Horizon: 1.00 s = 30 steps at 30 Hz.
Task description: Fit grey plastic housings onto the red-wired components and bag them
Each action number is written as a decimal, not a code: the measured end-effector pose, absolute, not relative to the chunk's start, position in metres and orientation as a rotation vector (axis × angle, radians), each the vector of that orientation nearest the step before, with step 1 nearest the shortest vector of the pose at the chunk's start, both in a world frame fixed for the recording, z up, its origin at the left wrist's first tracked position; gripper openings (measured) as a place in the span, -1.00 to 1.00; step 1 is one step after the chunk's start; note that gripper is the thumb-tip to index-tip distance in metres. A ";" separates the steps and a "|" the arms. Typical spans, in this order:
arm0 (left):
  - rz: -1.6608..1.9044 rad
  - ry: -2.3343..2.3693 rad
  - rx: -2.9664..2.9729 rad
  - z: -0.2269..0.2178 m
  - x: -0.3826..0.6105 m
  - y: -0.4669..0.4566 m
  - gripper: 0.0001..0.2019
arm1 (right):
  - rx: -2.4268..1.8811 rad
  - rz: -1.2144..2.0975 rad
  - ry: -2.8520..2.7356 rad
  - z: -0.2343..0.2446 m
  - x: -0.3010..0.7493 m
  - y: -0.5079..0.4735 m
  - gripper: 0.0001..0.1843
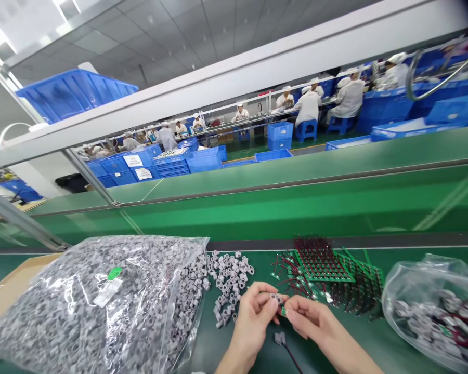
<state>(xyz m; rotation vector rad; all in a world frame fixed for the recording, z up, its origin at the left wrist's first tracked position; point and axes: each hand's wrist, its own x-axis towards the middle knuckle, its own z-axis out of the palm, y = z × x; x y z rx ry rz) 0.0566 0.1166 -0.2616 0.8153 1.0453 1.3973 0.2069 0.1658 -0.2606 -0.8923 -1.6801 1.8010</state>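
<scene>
Both of my hands were close together over the desk (212,347), fingers curled in and thumbs pressed down, with hardly any opening. My left hand (255,314) had a ringed gray piece (273,297) pinched at the thumb and fingers; my right hand (314,318), just beside it, pinched a small green board (284,311) at its fingertips. I could not tell whether the piece and the board were touching.

Largest was the green desk itself, running the whole width before me. Well beyond it, people in white (308,106) sat among blue crates (280,132). On my left a big clear bag (113,311), crammed with gray pieces, lay partly over some brown cardboard (15,278). Toward the right edge stood a smaller clear bag (431,275), holding gray pieces mixed with dark red and black wires. Between that bag and my hands lay green board panels (323,265) with rows of dark wires, some of them drooping over the near side. Loose gray pieces (232,278) were scattered between the big bag and my left hand. Smaller was the tangle of separate wired boards (294,278) just left of the panels. Least of all, one gray piece with a dark lead (280,338) lay on the desk below my hands.
</scene>
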 end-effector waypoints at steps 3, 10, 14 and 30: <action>1.376 1.097 0.844 -0.264 0.058 0.115 -0.55 | -0.930 1.823 -1.668 -0.264 0.208 0.167 -0.47; 1.494 1.141 0.929 -0.270 0.064 0.109 -0.65 | -1.066 1.831 -1.601 -0.276 0.210 0.166 -0.51; 1.433 1.211 0.965 -0.272 0.065 0.107 -0.66 | -1.060 1.760 -1.633 -0.284 0.211 0.167 -0.53; 1.260 1.570 1.283 -0.261 0.066 0.104 -0.76 | -1.041 1.297 -1.926 -0.278 0.209 0.158 -0.68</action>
